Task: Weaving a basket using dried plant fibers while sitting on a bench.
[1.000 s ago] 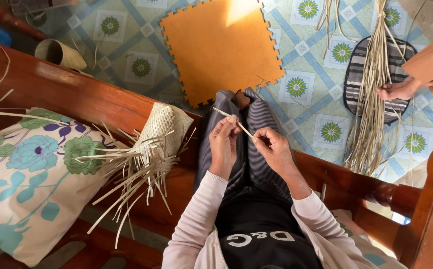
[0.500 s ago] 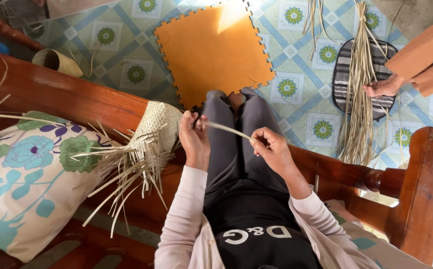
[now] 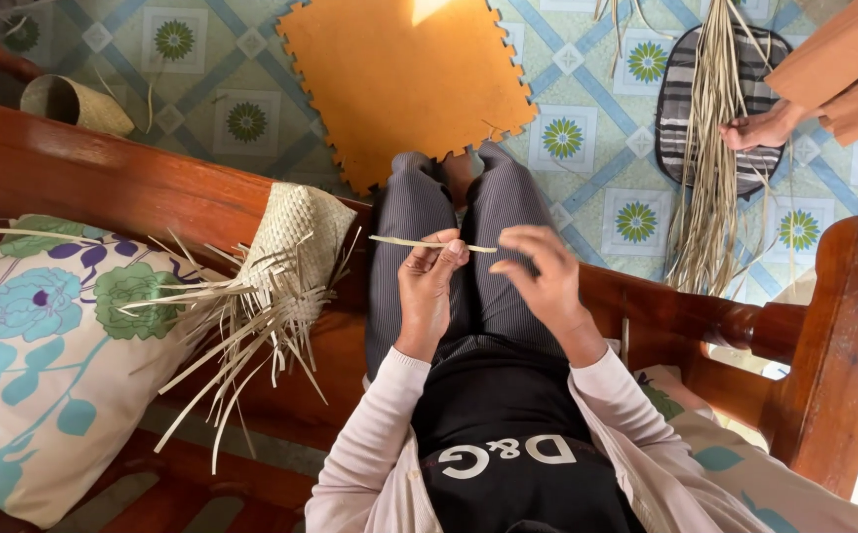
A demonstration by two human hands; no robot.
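Tiled floor below wooden bench. Left hand (image 3: 427,286) fingers pinch thin pale palm strip (image 3: 429,243); right hand (image 3: 538,271) fingers loosely curled, empty. Risk, judged: one-sided grip, strip may slip or kink.

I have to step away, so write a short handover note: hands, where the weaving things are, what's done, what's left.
Left hand: pinches one pale leaf strip held level over the lap.
Right hand: open beside the strip's end, holding nothing.
Half-woven basket: on the wooden bench, loose strip ends sticking out.
Another person's hand holds a strip bundle over the floor.
Done: basket body partly woven. Left: loose ends unwoven.
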